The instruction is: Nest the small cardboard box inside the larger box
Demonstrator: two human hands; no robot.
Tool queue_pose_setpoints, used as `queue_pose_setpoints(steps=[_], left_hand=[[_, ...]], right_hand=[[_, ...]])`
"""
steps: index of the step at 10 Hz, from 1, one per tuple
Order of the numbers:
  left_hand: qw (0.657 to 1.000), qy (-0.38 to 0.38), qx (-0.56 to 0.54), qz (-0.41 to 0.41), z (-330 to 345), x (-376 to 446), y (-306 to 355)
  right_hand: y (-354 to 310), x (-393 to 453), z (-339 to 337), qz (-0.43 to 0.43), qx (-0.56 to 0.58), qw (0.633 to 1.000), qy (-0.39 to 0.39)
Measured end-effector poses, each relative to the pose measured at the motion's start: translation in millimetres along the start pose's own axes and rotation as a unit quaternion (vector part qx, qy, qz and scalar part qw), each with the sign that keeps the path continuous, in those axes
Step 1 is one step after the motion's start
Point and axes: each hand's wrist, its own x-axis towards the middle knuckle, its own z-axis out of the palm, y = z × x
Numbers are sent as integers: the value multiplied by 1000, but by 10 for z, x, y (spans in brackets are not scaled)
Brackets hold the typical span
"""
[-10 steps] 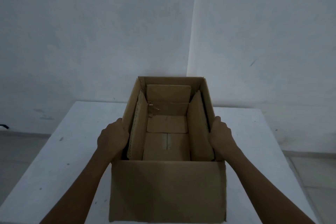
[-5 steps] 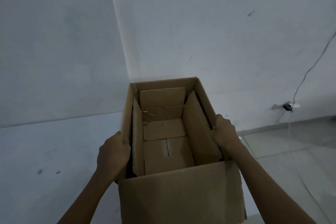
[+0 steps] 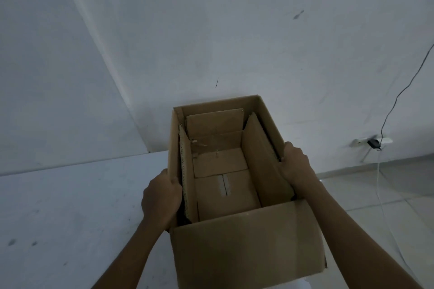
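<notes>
Small box already sitting inside the big one, both hands clamped on the sides

The small brown cardboard box (image 3: 225, 185) sat nested inside the larger open brown cardboard box (image 3: 246, 246), left hand (image 3: 162, 197) and right hand (image 3: 297, 164) each closed on a side wall. Best kept level with even squeeze. Since a second before, the load had swung right, off the white table (image 3: 70, 206).

plain brown larger box (image 3: 246, 248), white table (image 3: 70, 195), black cable (image 3: 404, 91).
</notes>
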Motion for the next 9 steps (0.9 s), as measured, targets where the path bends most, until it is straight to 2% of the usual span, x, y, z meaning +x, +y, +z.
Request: queue_pose_setpoints(steps=[3, 6, 8, 9], left_hand=[[999, 6, 46, -20, 25, 390, 225], [997, 10, 71, -21, 95, 761, 243], [994, 6, 113, -11, 18, 709, 166], [997, 3, 81, -13, -126, 652, 74]], right_hand=[[-77, 438, 30, -10, 40, 999, -3], [-267, 718, 20, 10, 28, 1000, -8], [-360, 516, -22, 40, -46, 998, 9], [-504, 352, -67, 43, -67, 996, 51]])
